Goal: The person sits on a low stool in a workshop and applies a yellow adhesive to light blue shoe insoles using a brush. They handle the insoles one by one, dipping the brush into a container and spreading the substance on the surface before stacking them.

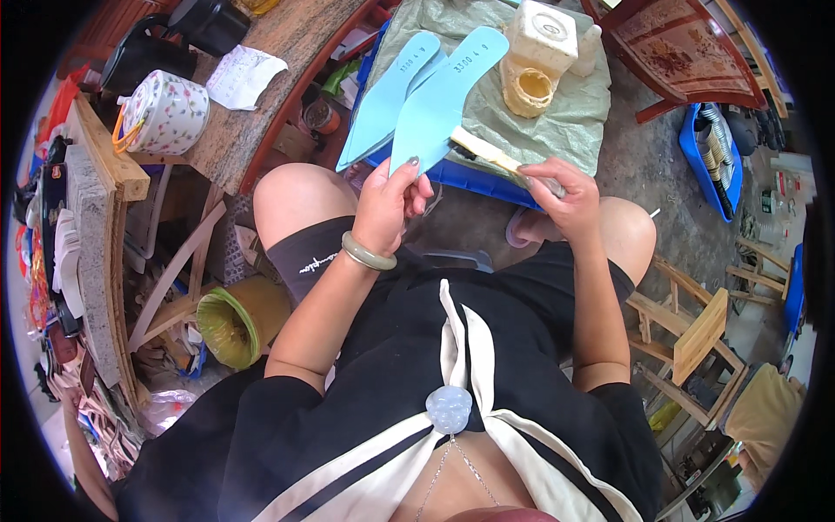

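My left hand point(389, 202) pinches the narrow lower end of a light-blue insole point(448, 96) between thumb and fingers. My right hand point(565, 193) is closed around the end of a pale-handled brush point(494, 155). The brush's dark bristles are at the right edge of the held insole; whether they touch it I cannot tell. More light-blue insoles point(378, 113) lie overlapping to the left of the held one. Beyond the brush stands an off-white plastic container point(544, 36) with a round, yellow-crusted opening point(531, 87). A green-grey sheet point(574, 122) lies beneath it.
On the stone-topped table point(300, 52) at left are a flowered pot point(165, 113), a crumpled paper point(246, 76) and black mugs. A yellow-green bin point(239, 322) stands by my left leg. Farther right are a patterned chair point(678, 52), a blue basket point(709, 165) and a wooden stool point(696, 335).
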`<action>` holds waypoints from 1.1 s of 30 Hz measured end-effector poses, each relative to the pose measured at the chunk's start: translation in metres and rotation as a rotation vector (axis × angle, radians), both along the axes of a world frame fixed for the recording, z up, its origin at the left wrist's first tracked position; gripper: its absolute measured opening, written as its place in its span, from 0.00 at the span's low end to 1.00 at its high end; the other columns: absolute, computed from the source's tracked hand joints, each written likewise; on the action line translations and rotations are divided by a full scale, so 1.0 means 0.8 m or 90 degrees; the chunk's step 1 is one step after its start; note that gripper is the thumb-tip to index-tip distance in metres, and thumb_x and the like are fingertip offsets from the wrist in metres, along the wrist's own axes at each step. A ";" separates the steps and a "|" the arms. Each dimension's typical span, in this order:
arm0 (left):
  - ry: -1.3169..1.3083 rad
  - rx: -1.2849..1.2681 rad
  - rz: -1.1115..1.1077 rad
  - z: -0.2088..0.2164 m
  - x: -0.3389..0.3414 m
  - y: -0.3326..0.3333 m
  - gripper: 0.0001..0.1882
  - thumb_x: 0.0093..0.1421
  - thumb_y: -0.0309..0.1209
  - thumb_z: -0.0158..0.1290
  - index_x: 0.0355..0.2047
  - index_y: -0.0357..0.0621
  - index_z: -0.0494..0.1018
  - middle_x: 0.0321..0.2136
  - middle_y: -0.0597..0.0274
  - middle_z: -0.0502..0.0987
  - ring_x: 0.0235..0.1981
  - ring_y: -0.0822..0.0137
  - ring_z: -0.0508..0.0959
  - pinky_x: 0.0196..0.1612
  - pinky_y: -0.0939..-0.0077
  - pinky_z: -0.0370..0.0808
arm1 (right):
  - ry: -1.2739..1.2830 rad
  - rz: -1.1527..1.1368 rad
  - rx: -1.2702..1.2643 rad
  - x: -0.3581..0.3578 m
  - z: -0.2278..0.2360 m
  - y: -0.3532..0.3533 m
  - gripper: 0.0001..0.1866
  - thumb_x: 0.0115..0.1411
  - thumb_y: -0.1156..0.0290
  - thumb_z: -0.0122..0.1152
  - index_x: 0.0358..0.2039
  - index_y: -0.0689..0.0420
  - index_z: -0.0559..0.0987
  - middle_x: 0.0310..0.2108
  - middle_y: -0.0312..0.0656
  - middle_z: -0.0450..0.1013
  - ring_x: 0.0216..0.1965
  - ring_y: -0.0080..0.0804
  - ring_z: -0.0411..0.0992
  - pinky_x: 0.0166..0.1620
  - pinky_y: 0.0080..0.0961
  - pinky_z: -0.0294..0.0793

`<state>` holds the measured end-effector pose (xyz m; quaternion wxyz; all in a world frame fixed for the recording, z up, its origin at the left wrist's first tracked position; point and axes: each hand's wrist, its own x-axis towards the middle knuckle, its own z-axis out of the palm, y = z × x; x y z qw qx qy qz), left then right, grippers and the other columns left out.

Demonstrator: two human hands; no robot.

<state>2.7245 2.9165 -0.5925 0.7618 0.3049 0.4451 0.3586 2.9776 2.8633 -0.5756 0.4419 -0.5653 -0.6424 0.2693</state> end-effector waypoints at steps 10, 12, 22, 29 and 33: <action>-0.018 0.001 0.012 0.009 -0.007 -0.012 0.08 0.65 0.35 0.45 0.36 0.43 0.69 0.21 0.67 0.72 0.17 0.81 0.67 0.19 0.89 0.60 | -0.108 -0.154 0.066 -0.012 0.012 0.032 0.07 0.51 0.78 0.62 0.33 0.58 0.82 0.28 0.39 0.78 0.31 0.25 0.75 0.37 0.19 0.71; -0.006 0.016 0.000 0.006 -0.011 -0.014 0.08 0.65 0.34 0.46 0.36 0.43 0.69 0.21 0.67 0.72 0.16 0.81 0.67 0.19 0.89 0.60 | -0.103 -0.188 0.070 -0.005 0.008 0.035 0.07 0.52 0.77 0.62 0.34 0.58 0.82 0.30 0.39 0.78 0.33 0.23 0.75 0.39 0.18 0.72; 0.101 0.065 -0.086 0.017 -0.041 -0.018 0.09 0.65 0.34 0.45 0.33 0.42 0.68 0.19 0.67 0.72 0.15 0.81 0.66 0.18 0.88 0.60 | -0.161 -0.227 0.012 0.051 0.029 0.053 0.08 0.54 0.72 0.62 0.35 0.57 0.83 0.32 0.39 0.80 0.35 0.21 0.76 0.41 0.18 0.72; 0.137 0.056 -0.132 0.027 -0.044 -0.024 0.10 0.65 0.35 0.45 0.34 0.42 0.68 0.20 0.67 0.72 0.15 0.81 0.66 0.19 0.88 0.60 | -0.254 -0.104 0.071 0.069 0.055 0.073 0.06 0.52 0.72 0.63 0.31 0.56 0.82 0.28 0.41 0.77 0.29 0.34 0.76 0.35 0.24 0.74; 0.138 0.051 -0.151 0.026 -0.040 -0.024 0.09 0.64 0.34 0.45 0.36 0.41 0.69 0.20 0.67 0.72 0.15 0.81 0.66 0.19 0.88 0.61 | -0.293 0.005 0.088 0.069 0.071 0.080 0.05 0.51 0.74 0.63 0.30 0.57 0.82 0.26 0.40 0.75 0.27 0.34 0.74 0.32 0.24 0.73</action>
